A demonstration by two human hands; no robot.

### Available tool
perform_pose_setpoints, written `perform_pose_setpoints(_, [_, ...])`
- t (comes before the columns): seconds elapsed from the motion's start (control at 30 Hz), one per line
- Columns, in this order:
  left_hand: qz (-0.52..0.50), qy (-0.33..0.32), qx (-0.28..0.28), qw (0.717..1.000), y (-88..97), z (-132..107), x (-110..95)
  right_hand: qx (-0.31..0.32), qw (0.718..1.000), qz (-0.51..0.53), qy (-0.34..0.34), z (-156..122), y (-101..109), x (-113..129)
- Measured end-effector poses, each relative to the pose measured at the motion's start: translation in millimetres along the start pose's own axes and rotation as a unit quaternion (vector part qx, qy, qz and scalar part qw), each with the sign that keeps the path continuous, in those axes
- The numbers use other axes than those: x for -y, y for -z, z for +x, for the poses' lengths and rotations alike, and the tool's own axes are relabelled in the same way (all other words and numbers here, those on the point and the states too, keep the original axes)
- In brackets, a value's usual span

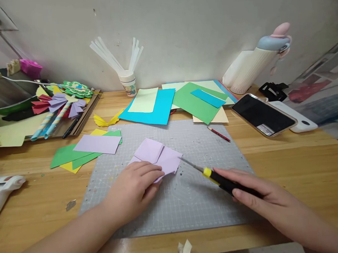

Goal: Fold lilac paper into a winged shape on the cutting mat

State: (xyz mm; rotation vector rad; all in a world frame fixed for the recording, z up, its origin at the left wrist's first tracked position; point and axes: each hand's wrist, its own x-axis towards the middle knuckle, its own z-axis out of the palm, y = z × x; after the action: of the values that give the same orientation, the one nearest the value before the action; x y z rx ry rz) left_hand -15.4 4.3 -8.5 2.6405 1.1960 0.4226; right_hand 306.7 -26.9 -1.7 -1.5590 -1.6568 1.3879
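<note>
My left hand [138,187] grips the near edge of a folded sheet of lilac paper [170,158], its fingers curled over the top and the thumb low at the side. The paper lies on a grey gridded cutting mat [189,211], its near edge a little raised. In my right hand [253,193] is a utility knife [218,178] with a black and yellow handle. The blade points left, its tip at the right corner of the lilac paper; whether it touches or is inside a fold I cannot tell.
Green, yellow and lilac papers [97,144] lie left of the mat. Behind are blue paper [162,108], green paper [196,103] and a paper cup [128,85] of white strips. A red pencil [219,134], phone [263,115] and bottle [253,63] stand or lie rightward; a white device [5,189] is left.
</note>
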Motion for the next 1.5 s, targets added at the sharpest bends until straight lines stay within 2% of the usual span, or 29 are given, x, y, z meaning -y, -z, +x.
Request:
perform_pose_setpoints(0.07, [-0.049, 0.05, -0.002, 0.998, 0.1, 2, 0, 0.019, 0.988, -0.13, 0.085, -2, 8, 0])
perform_pose_setpoints(0.13, [-0.077, 0.073, 0.012, 0.994, 1.0, 4, 0, 0.024, 0.965, -0.22, 0.143, -3, 15, 0])
perform_pose_setpoints(0.3, [-0.051, 0.057, 0.035, 0.996, 3.9, 6, -3, 0.021, 0.914, -0.333, 0.233, 1, 21, 3])
perform_pose_setpoints(0.5, [0.035, -0.041, 0.062, 0.997, 15.7, -5, -2, 0.047, 0.892, -0.345, 0.289, 3, 17, 13])
perform_pose_setpoints(0.6, [0.021, -0.051, 0.042, 0.998, 21.3, -15, 4, 0.085, 0.88, -0.351, 0.309, 1, 11, 15])
perform_pose_setpoints(0.8, [0.023, -0.09, 0.094, 0.991, 25.1, -30, 18, 0.116, 0.855, -0.373, 0.341, 6, -3, 17])
perform_pose_setpoints(1.07, [-0.003, -0.052, 0.066, 0.996, 17.1, -35, 18, 0.119, 0.842, -0.383, 0.36, 8, -12, 16])
perform_pose_setpoints(1.5, [-0.014, -0.05, 0.057, 0.997, 18.1, -35, 14, 0.049, 0.844, -0.385, 0.37, 0, -31, 6])
